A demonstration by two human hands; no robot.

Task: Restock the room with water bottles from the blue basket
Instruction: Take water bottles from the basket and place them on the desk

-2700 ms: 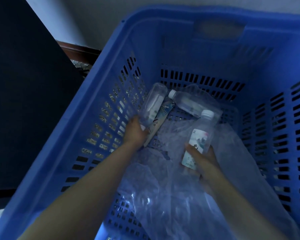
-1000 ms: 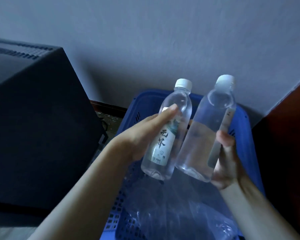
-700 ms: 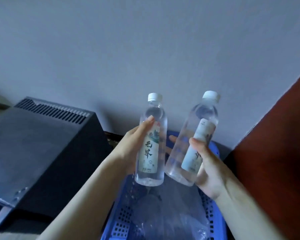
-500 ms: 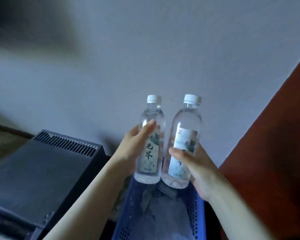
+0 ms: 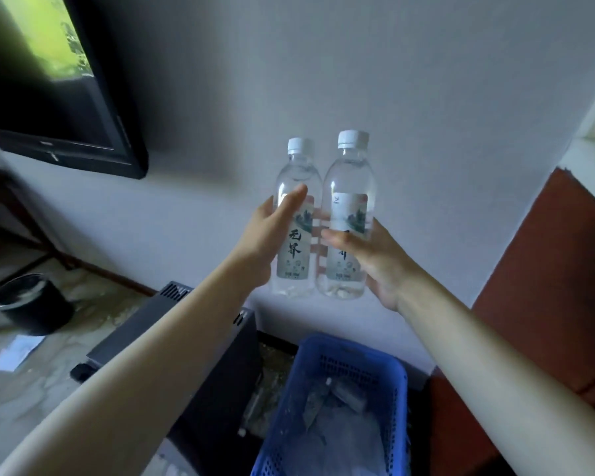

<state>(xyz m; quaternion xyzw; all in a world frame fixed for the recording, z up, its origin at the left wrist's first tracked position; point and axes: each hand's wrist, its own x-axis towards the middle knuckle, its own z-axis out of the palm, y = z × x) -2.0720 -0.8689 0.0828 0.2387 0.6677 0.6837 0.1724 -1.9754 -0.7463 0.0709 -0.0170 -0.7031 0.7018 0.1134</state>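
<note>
Two clear water bottles with white caps stand upright side by side in the air in front of the grey wall. My left hand (image 5: 268, 235) grips the left bottle (image 5: 298, 173) around its label. My right hand (image 5: 371, 259) grips the right bottle (image 5: 349, 176) from the right side. The two bottles nearly touch. Far below them sits the blue basket (image 5: 354, 352) on the floor, with crumpled clear plastic wrap and at least one more bottle lying inside.
A black boxy appliance (image 5: 172, 324) stands left of the basket. A black round bin (image 5: 31, 304) sits on the marbled floor at left, with a white paper (image 5: 14, 352) near it. A wall television (image 5: 59, 80) hangs upper left. Reddish-brown wooden furniture (image 5: 543, 286) stands at right.
Both hands lifted a bottle each out of the basket and raised them upright and together. The view rose, so the basket dropped low and the television came into sight.
</note>
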